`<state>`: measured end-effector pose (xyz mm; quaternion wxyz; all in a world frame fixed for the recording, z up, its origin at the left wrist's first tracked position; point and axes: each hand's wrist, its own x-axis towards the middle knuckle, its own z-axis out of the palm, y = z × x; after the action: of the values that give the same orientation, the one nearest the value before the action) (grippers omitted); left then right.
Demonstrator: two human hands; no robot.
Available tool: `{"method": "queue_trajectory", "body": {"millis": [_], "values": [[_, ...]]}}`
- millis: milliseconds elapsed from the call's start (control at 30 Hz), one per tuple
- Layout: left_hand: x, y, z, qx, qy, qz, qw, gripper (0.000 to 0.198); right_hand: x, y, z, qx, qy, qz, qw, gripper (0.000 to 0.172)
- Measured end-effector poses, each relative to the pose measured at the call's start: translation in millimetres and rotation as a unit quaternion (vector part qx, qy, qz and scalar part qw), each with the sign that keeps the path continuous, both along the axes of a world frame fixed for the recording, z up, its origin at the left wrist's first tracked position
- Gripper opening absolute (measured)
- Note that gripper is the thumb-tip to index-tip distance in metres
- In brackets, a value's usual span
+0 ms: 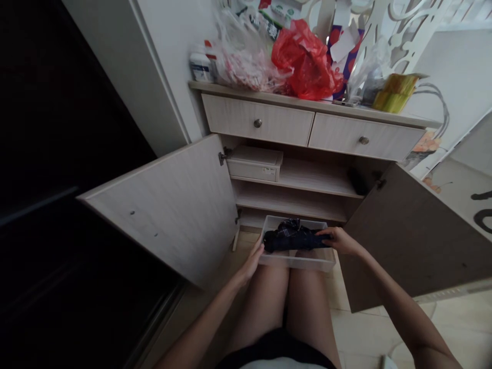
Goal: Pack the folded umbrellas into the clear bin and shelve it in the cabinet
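Note:
A clear plastic bin (300,262) rests on the person's thighs, in front of the opened cabinet. Inside it lie a dark folded umbrella (294,242) and, behind that, a dark checked cloth-like item (290,226). My left hand (251,260) is at the bin's left side, its fingers against the wall near the umbrella's left end. With thumb and fingers, my right hand (340,240) pinches the umbrella's right end at the bin's right side.
Two cabinet doors (180,205) (415,236) stand wide open left and right. A white box (253,163) sits on the upper shelf, a dark object (357,181) at its right. Bags, including a red one (303,61), and a bottle (201,66) crowd the top.

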<state>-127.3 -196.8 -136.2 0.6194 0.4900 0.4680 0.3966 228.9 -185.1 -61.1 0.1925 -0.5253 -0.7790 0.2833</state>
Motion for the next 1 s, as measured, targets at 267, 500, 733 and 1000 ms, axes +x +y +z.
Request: {"method": "queue_trajectory", "body": {"millis": [267, 500, 733, 1000], "values": [[-3.3, -0.4, 0.2, 0.000, 0.019, 0.000, 1.000, 0.104, -23.8, 4.5, -13.9, 0.040, -0.195, 0.007, 0.980, 0.045], [-5.4, 0.1, 4.9, -0.025, 0.037, -0.004, 0.999, 0.117, -30.8, 8.0, -7.8, 0.024, -0.242, 0.038, 0.969, 0.045], [-5.4, 1.2, 6.0, -0.022, 0.025, -0.012, 0.999, 0.101, 38.8, 92.3, 40.7, 0.094, -0.145, -0.189, 0.967, 0.030], [-3.2, 1.9, 4.7, -0.011, 0.058, -0.008, 0.998, 0.119, 120.1, 174.1, 40.4, 0.012, -0.221, -0.507, 0.833, 0.053]]}}
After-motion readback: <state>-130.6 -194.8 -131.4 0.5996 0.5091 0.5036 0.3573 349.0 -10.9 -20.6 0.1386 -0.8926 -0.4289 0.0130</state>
